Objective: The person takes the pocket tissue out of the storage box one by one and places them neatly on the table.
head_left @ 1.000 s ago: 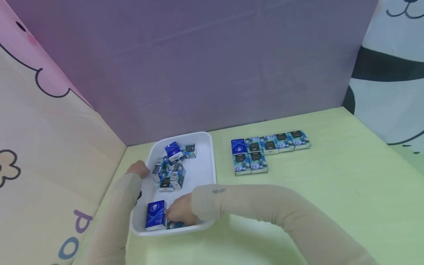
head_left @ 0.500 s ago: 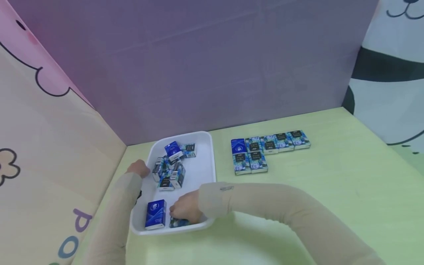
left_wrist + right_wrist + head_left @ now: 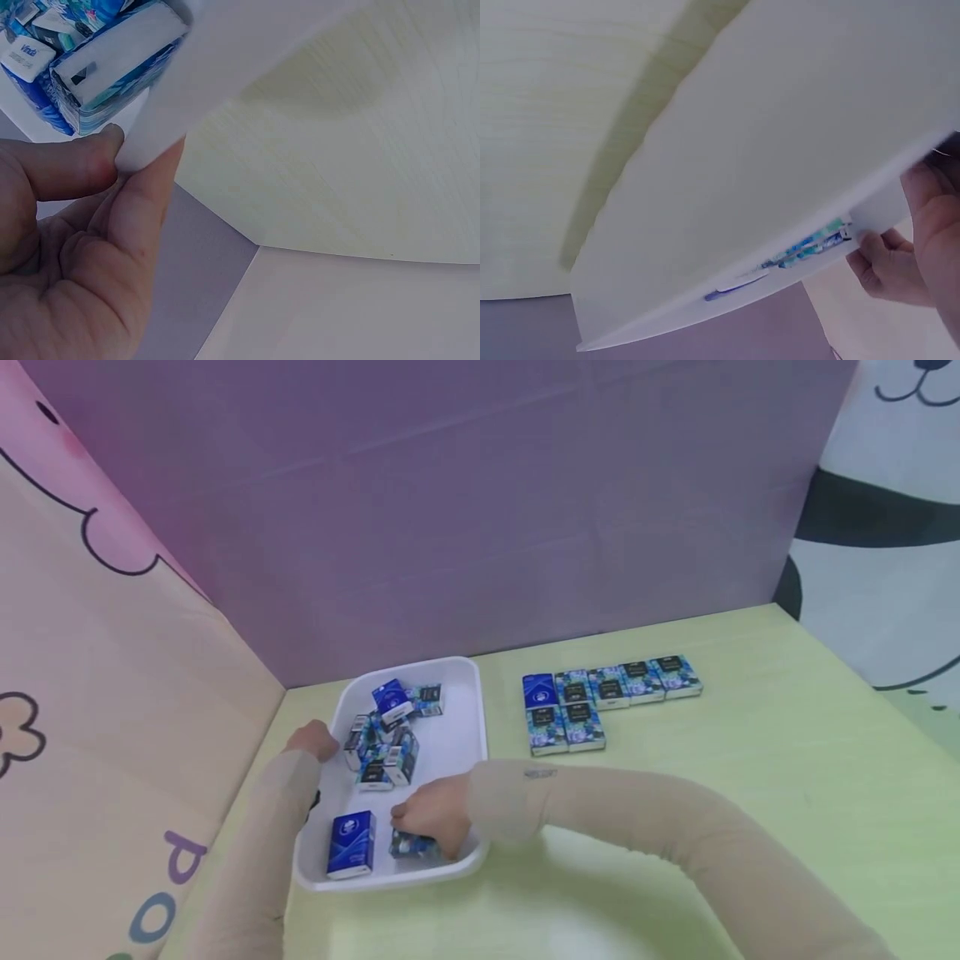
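In the head view, my left hand (image 3: 313,741) holds the left edge of a white plastic tray (image 3: 453,747). The left wrist view shows its thumb (image 3: 90,161) and fingers pinching the tray's rim (image 3: 161,139). My right hand (image 3: 433,817) reaches down into the tray's near right corner and grips a blue floral tissue pack (image 3: 408,845), which it partly covers. To the left of that pack lies a plain dark-blue tissue pack (image 3: 351,843). A jumbled pile of floral tissue packs (image 3: 401,756) fills the tray's far left part, with another dark-blue pack (image 3: 392,700) on top.
Right of the tray, several tissue packs (image 3: 607,687) lie flat in a row on the pale green table (image 3: 712,752). Two more floral packs (image 3: 565,728) adjoin the row's left end in front. A purple panel (image 3: 450,527) stands behind, and a printed panel (image 3: 112,693) on the left.
My right hand has shifted slightly right and away from the dark-blue pack, with the floral tissue pack moving along under it. My left hand stays on the tray's rim.
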Demonstrator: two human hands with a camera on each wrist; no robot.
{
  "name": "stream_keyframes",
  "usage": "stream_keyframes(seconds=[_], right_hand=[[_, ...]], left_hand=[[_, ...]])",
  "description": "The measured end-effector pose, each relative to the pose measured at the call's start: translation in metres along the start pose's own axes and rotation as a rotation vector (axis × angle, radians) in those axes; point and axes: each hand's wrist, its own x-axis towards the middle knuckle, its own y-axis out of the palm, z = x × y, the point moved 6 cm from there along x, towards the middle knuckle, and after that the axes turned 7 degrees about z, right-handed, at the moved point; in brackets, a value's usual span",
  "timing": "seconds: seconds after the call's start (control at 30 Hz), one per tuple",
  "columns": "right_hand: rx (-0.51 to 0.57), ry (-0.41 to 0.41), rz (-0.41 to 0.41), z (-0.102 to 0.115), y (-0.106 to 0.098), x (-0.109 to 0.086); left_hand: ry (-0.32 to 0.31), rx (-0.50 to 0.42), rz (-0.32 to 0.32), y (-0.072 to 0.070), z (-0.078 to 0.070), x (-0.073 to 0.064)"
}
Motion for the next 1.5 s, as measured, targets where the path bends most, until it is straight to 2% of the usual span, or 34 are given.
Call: stream_keyframes(seconds=[0.27,0.53,0.83,0.97,1.27,1.5], right_hand=[[0.067,0.047,0.006,-0.013,-0.005,-0.017],[0.147,0.137,-0.037,-0.026,-0.015,-0.037],[0.234,0.244,-0.096,-0.045,-0.023,-0.064],[0.284,0.277,-0.123,-0.055,-0.023,-0.077],[0.408,0.379,-0.167,-0.086,-0.005,-0.112],[0.45,0.471,-0.166,-0.114,0.028,-0.148]], left_hand=[[-0.026,-0.01,0.01,0.003,0.001,0.002],[-0.03,0.018,0.007,0.003,0.011,0.021],[0.002,0.047,-0.004,0.0,0.004,0.002],[0.002,0.045,-0.001,-0.002,0.004,0.0],[0.022,0.043,0.032,-0.003,0.005,0.0],[0.035,0.042,0.028,-0.004,0.001,-0.001]])
